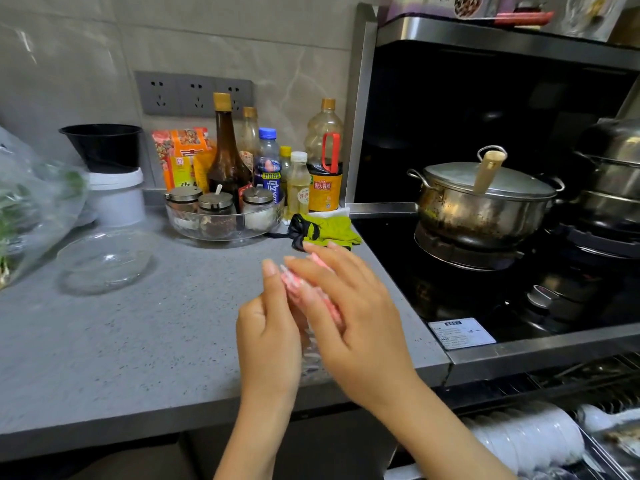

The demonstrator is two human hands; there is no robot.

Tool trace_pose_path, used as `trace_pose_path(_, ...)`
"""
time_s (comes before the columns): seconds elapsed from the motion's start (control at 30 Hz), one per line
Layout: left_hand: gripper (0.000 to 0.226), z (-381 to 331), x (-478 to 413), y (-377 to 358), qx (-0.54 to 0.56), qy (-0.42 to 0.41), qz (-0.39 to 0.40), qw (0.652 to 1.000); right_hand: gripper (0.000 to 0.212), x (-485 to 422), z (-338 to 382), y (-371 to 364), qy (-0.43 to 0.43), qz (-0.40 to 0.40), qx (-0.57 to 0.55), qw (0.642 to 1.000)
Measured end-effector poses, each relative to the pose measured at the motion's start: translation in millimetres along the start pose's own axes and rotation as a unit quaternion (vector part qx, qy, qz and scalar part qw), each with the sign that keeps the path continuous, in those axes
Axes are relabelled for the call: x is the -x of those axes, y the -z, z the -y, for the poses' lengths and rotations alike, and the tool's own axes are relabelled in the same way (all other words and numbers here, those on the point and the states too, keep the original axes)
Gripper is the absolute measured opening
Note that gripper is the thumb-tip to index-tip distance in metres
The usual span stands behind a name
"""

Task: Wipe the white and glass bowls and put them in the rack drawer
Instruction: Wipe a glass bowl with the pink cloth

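Glass bowl (104, 259): one, upright on the counter at 9 o'clock, well apart from your hands.
Held glass item (313, 362): one clear piece between your palms at the centre, too blurred to tell whether it is a bowl.
Pink cloth (308, 289): one, sandwiched between your hands against that glass.
Left hand (268, 327): curled round the held glass item from its 9 o'clock side, thumb up.
Right hand (356, 317): fingers straight, pressing the pink cloth flat from the 3 o'clock side.
White bowls (530, 441): a row on edge in the rack drawer (604, 453) at 5 o'clock; the count cannot be told.
Bottles (228, 157): six at 12 o'clock.
Jars (216, 202): three with metal lids, in one clear round tray (221, 235) just in front of the bottles.
Pots: one lidded steel pot (481, 209) at 2 o'clock on the black hob (450, 296); one stacked steamer (613, 174) at 3 o'clock.
Counter (138, 341): grey speckled stone.
Wall (69, 64): grey tile, with three sockets (195, 95) at 11 o'clock.
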State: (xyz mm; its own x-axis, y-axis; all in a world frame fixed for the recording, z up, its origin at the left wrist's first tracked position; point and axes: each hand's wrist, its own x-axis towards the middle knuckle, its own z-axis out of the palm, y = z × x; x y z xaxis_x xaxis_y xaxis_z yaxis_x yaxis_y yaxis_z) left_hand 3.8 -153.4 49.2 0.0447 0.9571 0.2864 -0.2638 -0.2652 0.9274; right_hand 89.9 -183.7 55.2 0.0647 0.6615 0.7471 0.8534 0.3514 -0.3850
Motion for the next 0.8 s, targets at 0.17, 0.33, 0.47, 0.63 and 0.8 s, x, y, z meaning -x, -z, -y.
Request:
trace_pose_path(0.17, 0.081, 0.0, -2.4, 15.5, 0.023, 0.013, 0.048, 0.998, 0.032, -14.9, -14.6, 20.0, -0.206, 0.070, -0.293, 0.931)
trace_pose_path(0.33, 0.093, 1.1, -9.1, 21.1, 0.124, 0.089, 0.079, 0.985, 0.036, -6.7, -16.9, 20.0, -0.433, -0.017, -0.367, 0.823)
trace_pose_path(0.47, 0.075, -3.0, -19.6, 25.0, 0.001, 0.000, 0.130, 0.991, 0.052, -13.8, -15.4, 29.6, -0.387, 0.015, -0.302, 0.871)
trace_pose_path(0.63, 0.065, -9.9, -23.2, 15.6, -0.114, -0.076, 0.166, 0.977, 0.055, -20.4, -12.4, 33.1, -0.296, 0.070, -0.251, 0.919)
trace_pose_path(0.8, 0.068, -1.8, -16.3, 10.5, -0.094, -0.061, 0.070, 0.991, 0.043, -1.4, -15.7, 17.8, -0.201, -0.002, -0.270, 0.942)
